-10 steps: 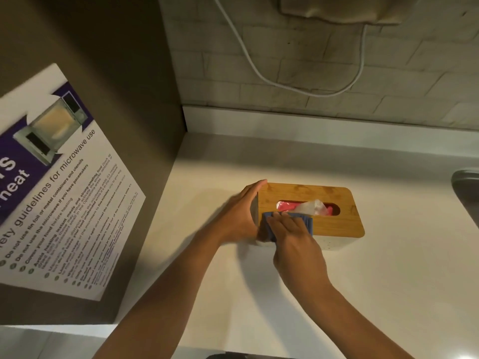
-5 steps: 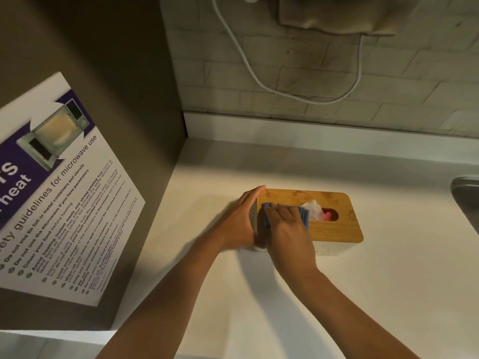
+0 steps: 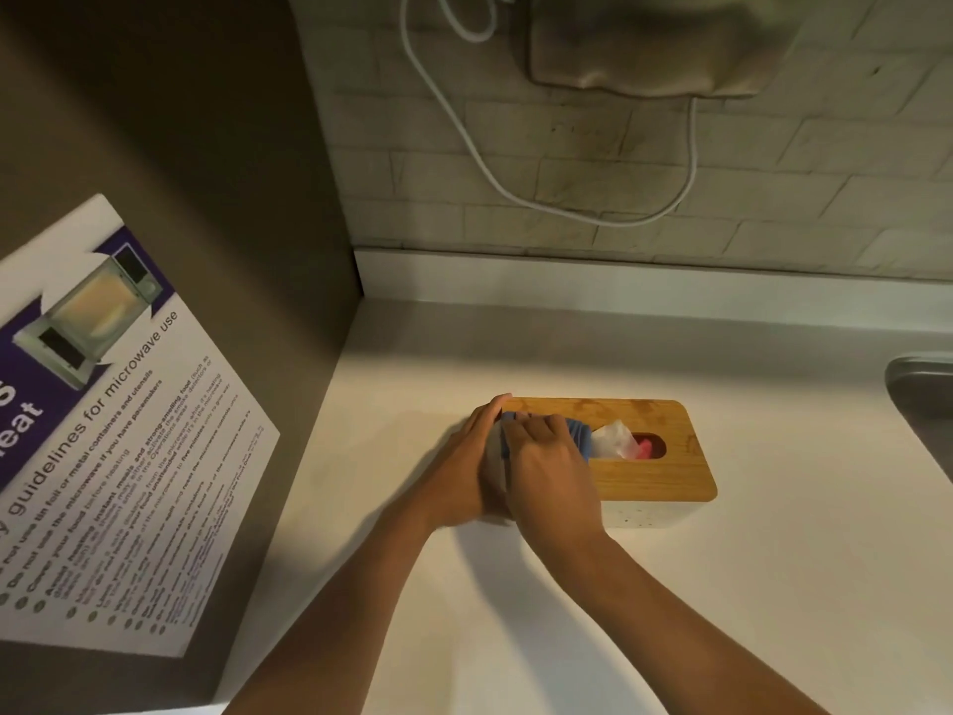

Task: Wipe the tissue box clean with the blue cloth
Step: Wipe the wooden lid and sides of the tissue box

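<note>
Countertop [image 3: 670,611], pale and smooth, filling the lower and right part of the view; behind it a tiled wall [image 3: 773,162] with a low white upstand along its foot; on the left a brown cabinet side [image 3: 170,147] carrying a notice [image 3: 118,456] headed with guidelines for microwave use and a picture of a microwave oven. High on the wall, a beige appliance [image 3: 650,49], blurred, with a white cord [image 3: 515,193] looping beneath it; at the right edge, the rim of a metal sink [image 3: 923,394].

Tissue box [image 3: 644,472], lying flat on the countertop near the middle of the view, well apart from the sink; wooden lid with rounded corners over a pale speckled body; an oval slot in the lid, from which a clear plastic wrap and a pink tissue [image 3: 626,443] protrude.

Left hand [image 3: 464,472], laid against the left end of the box; fingers straight and pressed together, tips reaching the far corner of the lid; whether the thumb touches the box cannot be told.

Right hand [image 3: 546,467], palm down on the left part of the lid, covering the blue cloth [image 3: 580,438]; fingers close together and bent over the cloth, pressing it to the wood; only a folded blue edge shows beside the slot and past the fingertips at the left end.
</note>
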### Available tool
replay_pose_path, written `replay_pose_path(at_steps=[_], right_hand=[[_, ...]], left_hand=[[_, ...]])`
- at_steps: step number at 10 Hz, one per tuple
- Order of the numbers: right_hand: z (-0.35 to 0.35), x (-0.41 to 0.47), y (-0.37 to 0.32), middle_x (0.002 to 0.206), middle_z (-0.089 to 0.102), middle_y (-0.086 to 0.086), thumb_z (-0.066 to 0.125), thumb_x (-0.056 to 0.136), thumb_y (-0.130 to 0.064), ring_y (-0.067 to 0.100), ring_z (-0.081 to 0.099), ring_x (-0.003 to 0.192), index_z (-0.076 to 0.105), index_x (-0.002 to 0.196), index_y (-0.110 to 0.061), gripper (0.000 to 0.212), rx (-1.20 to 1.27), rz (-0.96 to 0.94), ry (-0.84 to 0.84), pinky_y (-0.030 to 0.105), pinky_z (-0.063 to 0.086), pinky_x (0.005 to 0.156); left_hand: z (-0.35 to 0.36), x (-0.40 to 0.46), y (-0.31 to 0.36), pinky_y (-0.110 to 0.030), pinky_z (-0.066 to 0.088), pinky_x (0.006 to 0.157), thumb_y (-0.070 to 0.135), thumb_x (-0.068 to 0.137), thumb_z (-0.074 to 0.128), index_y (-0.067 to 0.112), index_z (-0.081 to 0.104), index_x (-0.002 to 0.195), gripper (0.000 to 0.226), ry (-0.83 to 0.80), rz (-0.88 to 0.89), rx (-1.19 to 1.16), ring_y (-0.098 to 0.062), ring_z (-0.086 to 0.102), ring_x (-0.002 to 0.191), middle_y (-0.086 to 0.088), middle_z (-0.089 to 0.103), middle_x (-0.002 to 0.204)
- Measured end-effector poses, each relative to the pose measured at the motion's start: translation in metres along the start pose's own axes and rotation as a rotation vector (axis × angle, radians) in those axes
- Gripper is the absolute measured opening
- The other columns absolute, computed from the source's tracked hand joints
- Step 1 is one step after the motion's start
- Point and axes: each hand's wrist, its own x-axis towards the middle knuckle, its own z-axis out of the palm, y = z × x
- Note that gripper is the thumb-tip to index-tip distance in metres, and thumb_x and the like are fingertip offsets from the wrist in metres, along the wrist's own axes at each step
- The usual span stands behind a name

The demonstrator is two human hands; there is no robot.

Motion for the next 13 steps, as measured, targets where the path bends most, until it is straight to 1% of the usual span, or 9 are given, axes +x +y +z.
replay_pose_path(at_steps=[1,2,3,5,6,7,9,11,13], right_hand=[[0.005,-0.016,-0.002,0.080,0.066,0.006,0.077,0.065,-0.005,0.025,0.057,0.079,0.069,0.084,-0.007,0.021,0.020,-0.043,0.006,0.034,0.050,0.073],[0.008,-0.016,-0.004,0.081,0.067,0.005,0.079,0.061,-0.004,0.025,0.058,0.080,0.069,0.084,-0.009,0.025,0.016,-0.048,0.027,0.033,0.048,0.075],[0.009,0.012,-0.007,0.068,0.063,-0.001,0.078,0.063,-0.014,0.019,0.054,0.070,0.067,0.070,-0.017,0.013,0.008,0.092,0.068,0.032,0.042,0.074],[0.007,-0.012,-0.002,0.079,0.067,0.004,0.083,0.055,-0.007,0.022,0.061,0.077,0.070,0.085,-0.007,0.033,0.025,-0.003,0.021,0.030,0.050,0.072],[0.010,-0.001,0.006,0.085,0.067,0.005,0.065,0.074,-0.010,0.024,0.061,0.081,0.069,0.093,-0.009,0.020,0.023,0.029,0.024,0.032,0.050,0.074],[0.006,0.021,0.010,0.077,0.065,0.001,0.077,0.063,-0.009,0.021,0.060,0.075,0.069,0.086,-0.013,0.024,-0.028,0.091,0.028,0.032,0.049,0.073],[0.012,-0.002,0.006,0.082,0.067,0.005,0.080,0.059,-0.007,0.024,0.060,0.078,0.069,0.089,-0.007,0.031,0.001,0.022,-0.030,0.032,0.051,0.072],[0.005,0.028,0.012,0.076,0.064,0.002,0.077,0.063,-0.009,0.022,0.060,0.073,0.068,0.081,-0.013,0.020,0.005,0.074,-0.002,0.033,0.049,0.069],[0.011,-0.001,-0.007,0.071,0.065,0.005,0.081,0.059,-0.008,0.024,0.059,0.070,0.070,0.076,-0.008,0.021,-0.061,-0.029,0.027,0.032,0.047,0.071]], left_hand=[[0.001,0.000,-0.013,-0.017,0.020,0.118,0.019,0.086,0.084,0.044,0.007,0.158,0.108,0.024,0.036,0.091,-0.017,0.022,0.156,0.010,0.018,0.169],[0.001,0.001,-0.014,-0.028,0.019,0.123,0.024,0.084,0.086,0.044,0.009,0.157,0.108,0.007,0.027,0.071,-0.013,0.022,0.155,0.005,0.017,0.171],[0.005,0.005,-0.002,-0.038,0.030,0.124,0.076,0.074,0.076,0.046,0.031,0.148,0.092,0.057,0.052,-0.147,-0.009,0.038,0.149,0.010,0.038,0.161],[0.005,0.006,-0.006,-0.049,0.036,0.122,0.065,0.075,0.077,0.029,0.027,0.159,0.104,0.073,0.117,0.017,-0.014,0.043,0.146,0.006,0.041,0.159],[0.006,0.009,-0.006,-0.040,0.040,0.119,0.053,0.058,0.091,0.029,0.023,0.160,0.125,0.053,0.054,0.021,-0.005,0.043,0.143,0.013,0.042,0.156],[0.006,0.008,-0.004,-0.012,0.031,0.114,0.054,0.048,0.092,0.044,0.021,0.153,0.127,0.055,0.087,0.034,0.019,0.031,0.138,0.034,0.030,0.152],[0.007,0.008,-0.010,-0.016,0.034,0.118,0.028,0.060,0.102,0.031,0.021,0.157,0.126,0.046,0.084,-0.034,0.006,0.039,0.136,0.027,0.034,0.148],[0.004,0.003,0.012,0.009,0.021,0.094,0.051,0.050,0.087,0.055,0.021,0.128,0.103,0.056,0.100,-0.014,0.044,0.022,0.115,0.040,0.025,0.133],[0.004,-0.003,-0.004,-0.019,0.022,0.119,0.010,0.084,0.083,0.035,0.014,0.158,0.105,0.060,0.028,0.078,0.005,0.024,0.140,0.016,0.022,0.159]])
